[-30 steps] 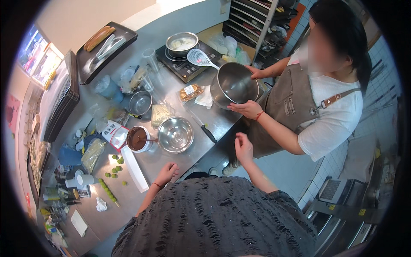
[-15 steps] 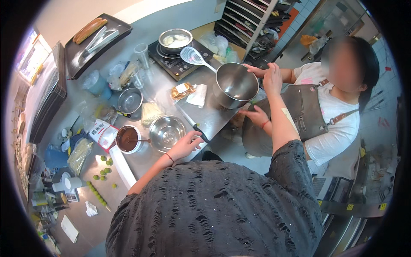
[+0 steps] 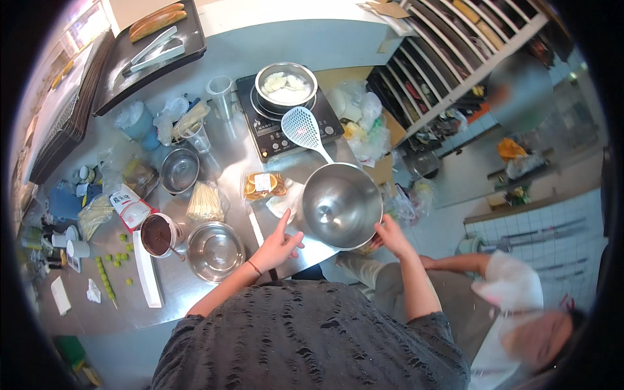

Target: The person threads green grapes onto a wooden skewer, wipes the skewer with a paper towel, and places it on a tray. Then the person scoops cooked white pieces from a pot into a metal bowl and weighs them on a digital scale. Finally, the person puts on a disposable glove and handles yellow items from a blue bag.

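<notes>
A large, deep steel mixing bowl (image 3: 338,207) stands at the table's right edge, nothing seen inside it. My right hand (image 3: 393,235) is closed on its right rim, thumb and fingers pinching the edge. My left hand (image 3: 279,248) hovers over the table's front edge, left of that bowl, its index finger stretched out and nothing in it. A knife (image 3: 256,225) lies partly hidden under this hand. Beyond the bowl, a white slotted skimmer (image 3: 301,127) rests across the black induction cooker (image 3: 266,144), its handle's end hidden behind the bowl.
A steel pot (image 3: 286,83) with white pieces sits on the cooker. Left of me are a smaller steel bowl (image 3: 216,252), a tub of chocolate (image 3: 160,234), bundled skewers (image 3: 207,201) and green fruits (image 3: 104,279). A co-worker (image 3: 455,299) stands close at my right, beside a tray rack (image 3: 448,65).
My right hand has come down from beside the co-worker onto the large bowl's rim, where the co-worker's hand was before. My left hand has shifted toward that bowl. The view has turned.
</notes>
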The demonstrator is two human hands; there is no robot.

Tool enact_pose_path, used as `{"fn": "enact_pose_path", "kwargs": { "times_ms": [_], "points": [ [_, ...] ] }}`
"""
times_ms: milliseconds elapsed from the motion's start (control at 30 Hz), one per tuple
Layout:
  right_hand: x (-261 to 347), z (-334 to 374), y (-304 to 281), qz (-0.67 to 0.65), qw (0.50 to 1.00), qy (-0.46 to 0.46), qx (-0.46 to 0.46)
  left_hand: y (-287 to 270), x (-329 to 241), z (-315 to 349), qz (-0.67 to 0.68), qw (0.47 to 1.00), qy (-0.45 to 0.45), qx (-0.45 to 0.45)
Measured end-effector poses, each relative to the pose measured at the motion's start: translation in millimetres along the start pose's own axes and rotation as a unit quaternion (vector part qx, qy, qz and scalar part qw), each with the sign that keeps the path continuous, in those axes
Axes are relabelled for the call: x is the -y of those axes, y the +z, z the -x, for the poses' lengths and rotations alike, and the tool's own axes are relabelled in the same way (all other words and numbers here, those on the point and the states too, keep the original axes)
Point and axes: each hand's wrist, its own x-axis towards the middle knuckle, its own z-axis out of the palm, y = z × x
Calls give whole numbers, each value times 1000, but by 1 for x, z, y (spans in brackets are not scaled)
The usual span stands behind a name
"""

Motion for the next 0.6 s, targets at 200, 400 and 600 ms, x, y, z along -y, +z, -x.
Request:
{"fn": "enact_pose_path", "kwargs": {
  "times_ms": [200,400,600],
  "points": [
    [17,-141,-59,151,985,-83,34,20,-20,-42,32,979,-44,-197],
    [-11,-299,24,312,873,-365,-82,37,-17,-46,26,946,-70,-314],
    [19,-279,2,199,949,-245,-6,50,-15,-49,27,924,-62,-377]
  ]
}}
